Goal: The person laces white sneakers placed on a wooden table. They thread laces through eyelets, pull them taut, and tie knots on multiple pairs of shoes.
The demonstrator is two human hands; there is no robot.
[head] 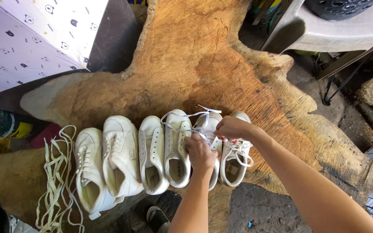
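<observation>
Six white sneakers stand side by side in one row on a big wooden slab [221, 69], which has an irregular edge and an orange-brown grain. Both hands work at the fifth sneaker [210, 125], counted from the left. The left hand [200, 153] lies on the tongue of this shoe with the fingers pressed down on it. The right hand [231, 127] is closed, and its fingertips pinch the white shoelace [185, 121] just above the eyelets. From there the lace runs in loose loops to the left, across the toe of the fourth sneaker [177, 149], and two free ends point up past the toes.

The sixth sneaker [234, 162], at the right end of the row, has its lace already in the eyelets and tied in a loose bow. The third sneaker [153, 153] has empty eyelets, and a small tan label sits on the insole at its heel (the fourth and the sixth show the same kind of label). The two sneakers at the left end [106, 166] are larger and more bulky.

A heap of loose cream laces [59, 177] lies on the slab left of the row, well apart from the hands. In the upper left corner there is a white sheet [31, 34] with a pattern of small dark figures. At the upper right stands a pale plastic stool [346, 30], and a dark perforated object rests on it.
</observation>
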